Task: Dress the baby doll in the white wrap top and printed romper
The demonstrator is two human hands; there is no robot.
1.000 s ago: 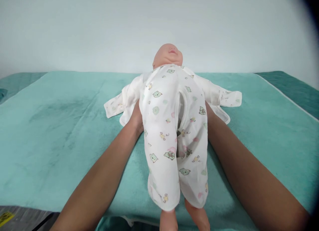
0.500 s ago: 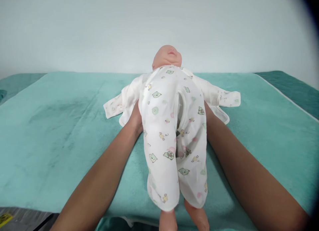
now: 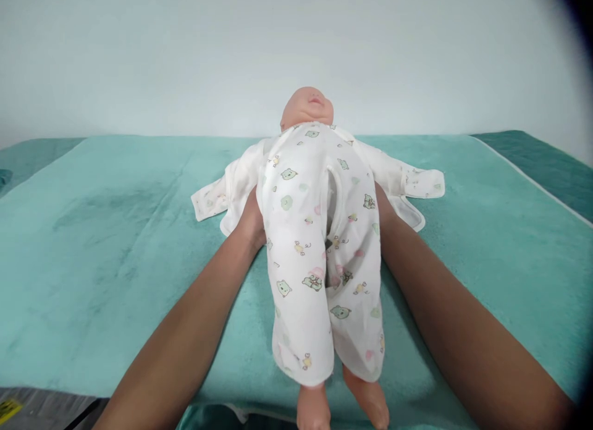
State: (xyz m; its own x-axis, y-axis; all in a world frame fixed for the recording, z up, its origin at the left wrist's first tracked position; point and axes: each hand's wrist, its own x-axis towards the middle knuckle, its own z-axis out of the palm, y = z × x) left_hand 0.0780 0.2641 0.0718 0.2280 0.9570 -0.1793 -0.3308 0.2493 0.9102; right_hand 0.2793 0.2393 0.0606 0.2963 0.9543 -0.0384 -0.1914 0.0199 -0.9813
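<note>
The clothed doll [image 3: 303, 232] is seemingly held from beneath by the left hand [image 3: 259, 232] and right hand [image 3: 384, 212], both stretched forward; finger closure cannot be told.

A pale wall [image 3: 185, 47] fills the top of the frame. Below it spreads a teal cloth [image 3: 92, 282], with darker green fabric [image 3: 532, 161] at right. Lower left, grey flooring [image 3: 41, 408] carries what may be a yellow label [image 3: 9, 410].

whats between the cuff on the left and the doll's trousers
In the head view, a loose white flap of the shirt and the left wrist lie between the cuff and the trousers.
</note>
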